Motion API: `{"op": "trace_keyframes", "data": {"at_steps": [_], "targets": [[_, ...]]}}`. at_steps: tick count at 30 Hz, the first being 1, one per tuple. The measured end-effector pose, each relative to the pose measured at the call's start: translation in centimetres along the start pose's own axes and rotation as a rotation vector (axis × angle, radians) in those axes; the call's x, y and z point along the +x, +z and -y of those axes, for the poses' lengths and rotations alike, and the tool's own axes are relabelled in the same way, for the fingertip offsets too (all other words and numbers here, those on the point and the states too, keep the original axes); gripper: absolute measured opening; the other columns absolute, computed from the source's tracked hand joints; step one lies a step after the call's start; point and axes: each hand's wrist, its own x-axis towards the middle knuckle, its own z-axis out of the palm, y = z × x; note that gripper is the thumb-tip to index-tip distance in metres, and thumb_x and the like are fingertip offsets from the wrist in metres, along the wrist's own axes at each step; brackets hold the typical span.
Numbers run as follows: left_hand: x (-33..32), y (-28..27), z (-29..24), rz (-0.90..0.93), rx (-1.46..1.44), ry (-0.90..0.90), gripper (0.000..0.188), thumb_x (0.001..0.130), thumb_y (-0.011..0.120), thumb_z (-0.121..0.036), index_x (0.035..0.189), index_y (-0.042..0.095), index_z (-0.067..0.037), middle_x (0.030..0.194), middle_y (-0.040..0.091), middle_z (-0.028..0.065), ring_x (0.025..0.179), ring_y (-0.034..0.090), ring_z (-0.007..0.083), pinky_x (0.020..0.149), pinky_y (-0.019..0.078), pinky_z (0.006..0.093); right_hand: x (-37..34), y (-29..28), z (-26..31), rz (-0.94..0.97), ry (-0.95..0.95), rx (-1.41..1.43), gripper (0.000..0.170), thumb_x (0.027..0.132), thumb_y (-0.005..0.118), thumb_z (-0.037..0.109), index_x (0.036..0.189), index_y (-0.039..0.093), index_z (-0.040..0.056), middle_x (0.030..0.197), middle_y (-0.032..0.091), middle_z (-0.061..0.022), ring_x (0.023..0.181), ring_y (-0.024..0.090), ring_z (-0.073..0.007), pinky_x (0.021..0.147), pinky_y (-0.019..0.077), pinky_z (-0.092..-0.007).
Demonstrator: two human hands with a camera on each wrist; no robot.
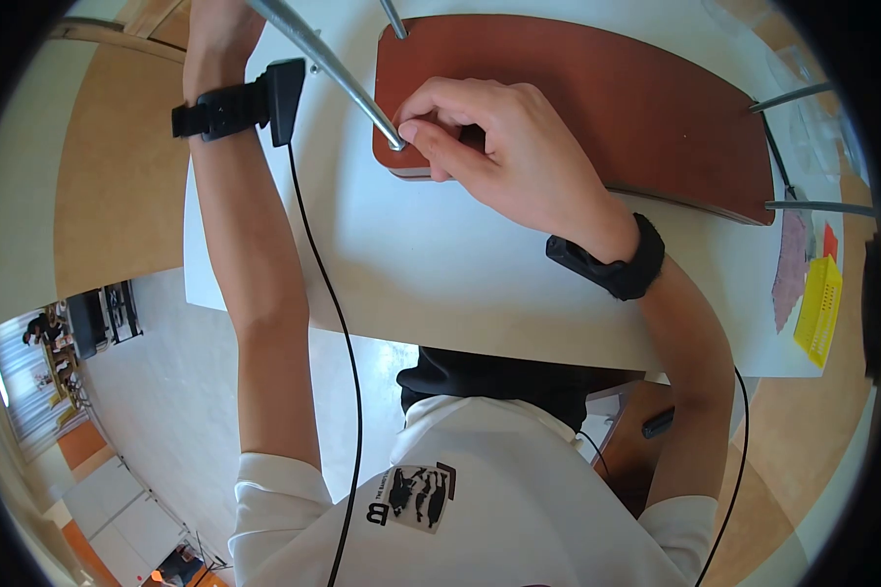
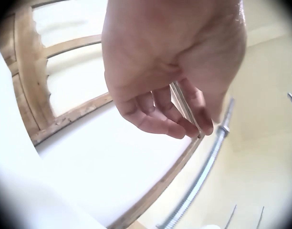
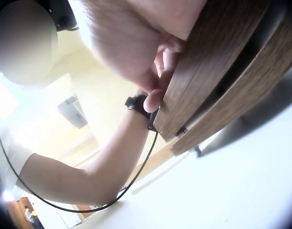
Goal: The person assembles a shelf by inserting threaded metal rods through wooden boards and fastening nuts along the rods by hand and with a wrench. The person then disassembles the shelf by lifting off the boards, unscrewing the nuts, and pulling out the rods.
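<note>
A red-brown board [image 1: 578, 108] with a curved side lies over the white table, with metal rods rising at its corners. My right hand [image 1: 519, 147] is over its near-left corner, thumb and forefinger pinching the foot of a metal rod [image 1: 333, 68]. The right wrist view has the right hand's fingers [image 3: 153, 100] at the board's wood-grain edge [image 3: 203, 71]. My left hand [image 2: 174, 71] is raised, beyond the head view's top edge. Its curled fingers hold a slim metal rod-like piece [image 2: 185, 102], mostly hidden by the hand. Beside it stands a threaded rod [image 2: 203, 176] carrying a nut [image 2: 224, 130].
Below the upper board is a second wooden layer [image 3: 251, 95], with a gap between. A yellow basket [image 1: 818, 311] and a pinkish sheet [image 1: 791, 264] are at the table's right end. More rods [image 1: 820, 206] stick out on the right. Black cables [image 1: 347, 342] run from both wrists.
</note>
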Motion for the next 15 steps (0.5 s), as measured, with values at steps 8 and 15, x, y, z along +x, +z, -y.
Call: {"op": "trace_keyframes", "data": {"at_steps": [8,15], "targets": [[-0.2,3.6,-2.6,-0.210,-0.021,0.004,0.017,0.104,0.065,-0.024,0.106,0.073,-0.009,0.099,0.072,0.0012,0.094,0.065,0.0111,0.087,0.0529,0.0294,-0.1,-0.5,0.1,0.076,0.049,-0.022,0.011,0.100,0.064,0.010,0.101,0.068,-0.0004,0.076,0.068,-0.0083,0.066,0.071,-0.0152,0.056,0.0545,-0.0268],[-0.5,-0.4,-0.9,-0.109,-0.021,-0.072,0.021,0.104,0.064,-0.022,0.116,0.073,-0.006,0.099,0.072,0.0024,0.092,0.065,0.0109,0.085,0.0537,0.0281,0.0,0.1,-0.4,-0.019,-0.012,-0.001,0.013,0.094,0.064,0.012,0.089,0.069,0.0008,0.067,0.068,-0.0102,0.055,0.062,-0.0244,0.056,0.0475,-0.0347]]}}
